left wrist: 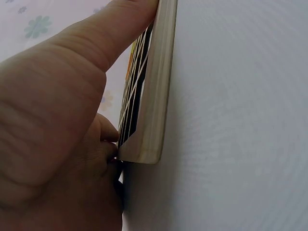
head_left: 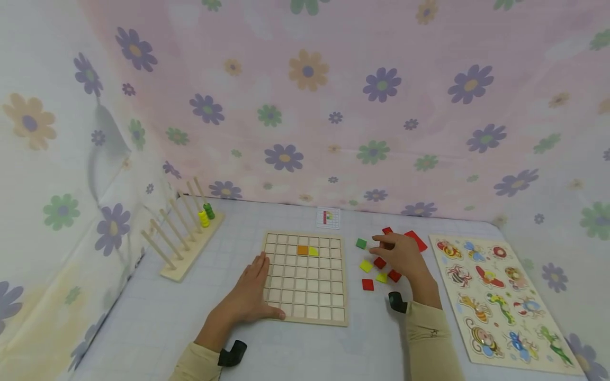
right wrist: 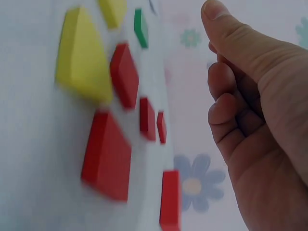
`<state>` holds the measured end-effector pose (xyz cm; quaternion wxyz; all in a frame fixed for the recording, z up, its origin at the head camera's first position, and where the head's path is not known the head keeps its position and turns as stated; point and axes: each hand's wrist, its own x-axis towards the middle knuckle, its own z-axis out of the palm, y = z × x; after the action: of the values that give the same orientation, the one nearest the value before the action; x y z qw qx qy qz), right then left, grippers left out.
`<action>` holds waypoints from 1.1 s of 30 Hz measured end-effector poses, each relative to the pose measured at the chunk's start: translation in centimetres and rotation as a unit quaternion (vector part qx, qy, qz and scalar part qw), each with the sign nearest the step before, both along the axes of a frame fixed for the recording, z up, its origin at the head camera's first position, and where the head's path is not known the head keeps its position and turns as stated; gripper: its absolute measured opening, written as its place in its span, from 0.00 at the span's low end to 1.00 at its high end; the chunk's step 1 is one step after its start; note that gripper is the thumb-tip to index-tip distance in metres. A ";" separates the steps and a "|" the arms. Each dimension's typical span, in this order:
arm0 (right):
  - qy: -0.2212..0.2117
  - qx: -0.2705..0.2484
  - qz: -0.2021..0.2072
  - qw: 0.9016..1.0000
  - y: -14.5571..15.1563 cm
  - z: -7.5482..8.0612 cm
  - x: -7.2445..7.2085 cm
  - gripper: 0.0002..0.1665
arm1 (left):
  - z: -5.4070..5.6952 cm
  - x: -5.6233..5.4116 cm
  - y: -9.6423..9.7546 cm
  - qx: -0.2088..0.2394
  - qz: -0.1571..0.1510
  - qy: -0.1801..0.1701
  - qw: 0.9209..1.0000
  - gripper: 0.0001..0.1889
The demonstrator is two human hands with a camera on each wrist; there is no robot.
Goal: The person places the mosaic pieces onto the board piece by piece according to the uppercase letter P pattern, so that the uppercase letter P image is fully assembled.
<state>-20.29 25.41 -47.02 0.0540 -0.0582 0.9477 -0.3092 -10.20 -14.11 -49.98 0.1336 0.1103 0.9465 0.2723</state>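
Note:
A wooden grid board [head_left: 305, 286] lies in the middle of the table. In its upper part an orange square tile [head_left: 302, 250] and a yellow tile [head_left: 313, 251] sit side by side. My left hand [head_left: 248, 296] rests along the board's left side, the thumb on its near edge; the left wrist view shows this edge [left wrist: 154, 106] close up. My right hand [head_left: 402, 256] hovers over loose tiles right of the board, fingers bent and nothing seen between them. Below it lie red tiles [head_left: 368, 284], yellow tiles [head_left: 366, 266] and a green tile [head_left: 361, 243].
A small pattern card [head_left: 335, 218] lies behind the board. To the left stands a wooden peg rack [head_left: 190, 248] with yellow and green beads. An insect puzzle board [head_left: 500, 301] lies at the right. Flowered cloth [head_left: 305, 106] hangs around the table.

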 end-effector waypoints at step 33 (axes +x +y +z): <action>-0.054 0.020 -0.081 0.995 4.5 -3.0 0.7 0.27 | 0.3 0.1 0.0 0.001 0.000 0.002 1.000 0.77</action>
<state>-19.57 29.95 -49.97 0.0811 0.0364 0.9510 -0.2961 -10.06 -14.07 -49.64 0.1319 0.1112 0.9464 0.2732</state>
